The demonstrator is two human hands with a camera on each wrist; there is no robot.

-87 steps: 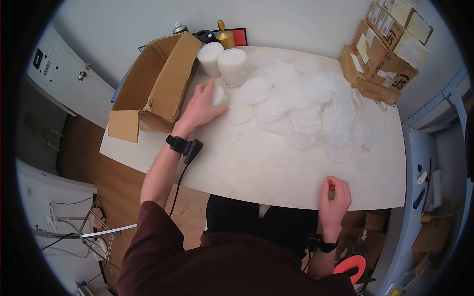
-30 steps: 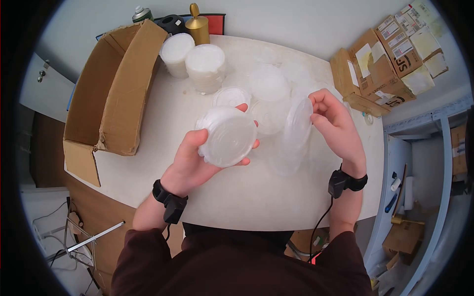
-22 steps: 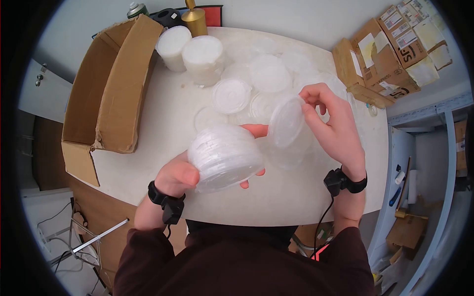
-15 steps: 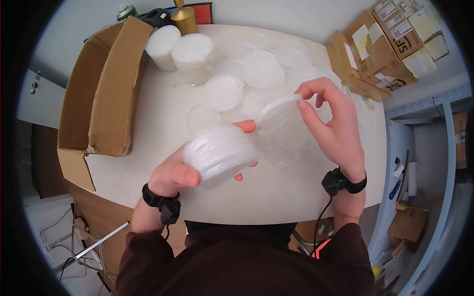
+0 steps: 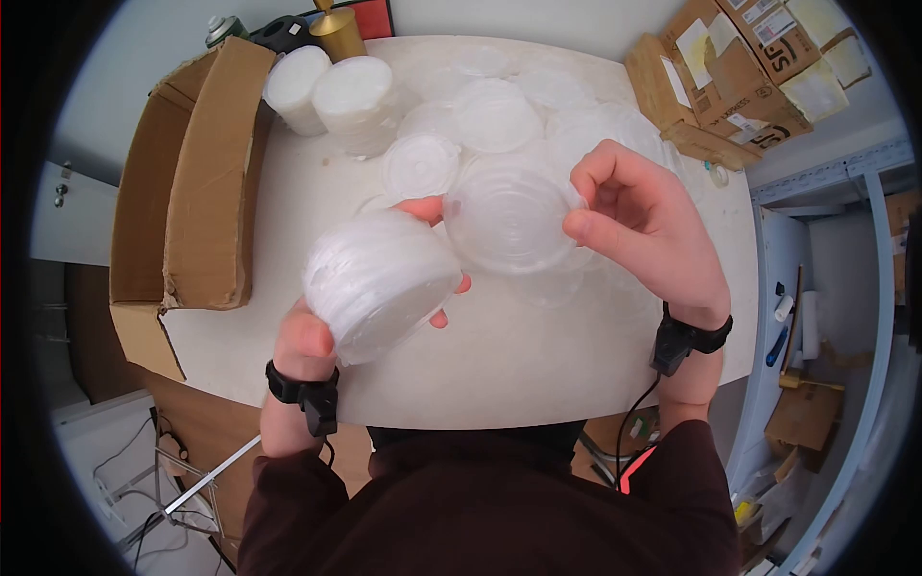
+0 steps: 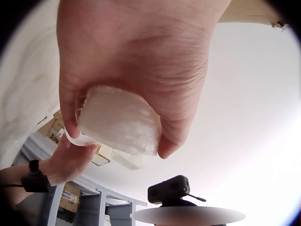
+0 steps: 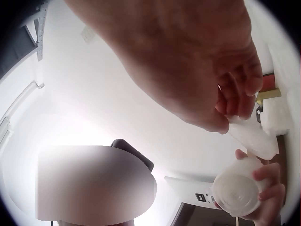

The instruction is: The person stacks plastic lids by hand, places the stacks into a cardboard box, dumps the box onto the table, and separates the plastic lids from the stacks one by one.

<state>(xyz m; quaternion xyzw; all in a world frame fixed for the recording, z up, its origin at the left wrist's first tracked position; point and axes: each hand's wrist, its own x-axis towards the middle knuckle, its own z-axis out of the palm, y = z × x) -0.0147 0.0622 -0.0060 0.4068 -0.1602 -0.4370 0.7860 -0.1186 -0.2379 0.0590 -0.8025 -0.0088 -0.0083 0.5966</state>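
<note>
My left hand [image 5: 305, 338] grips a thick stack of clear plastic lids [image 5: 379, 278], tilted so its round end faces down and right in the head view. In the left wrist view, fingers and thumb wrap the sides of this stack [image 6: 120, 120]. My right hand [image 5: 653, 219] pinches a single clear lid [image 5: 509, 216] at its right edge, between thumb and forefinger. This lid's left edge overlaps the left hand's fingertip in the head view. Behind it lies a loose heap of similar lids [image 5: 495, 115], with one lid [image 5: 421, 166] lying flat nearer the left hand.
Two upright lid stacks [image 5: 355, 101] stand at the back left, beside a gold canister [image 5: 339, 36]. An open cardboard box [image 5: 206, 192] takes up the table's left side. Cardboard parcels [image 5: 735, 82] are piled at the back right. A blue-grey shelf unit [image 5: 869, 278] stands on the right.
Since the earliest frame, my left hand has picked up the lid stack and my right hand a single lid. Lately that lid has swung to face the camera and moved left beside the stack.
</note>
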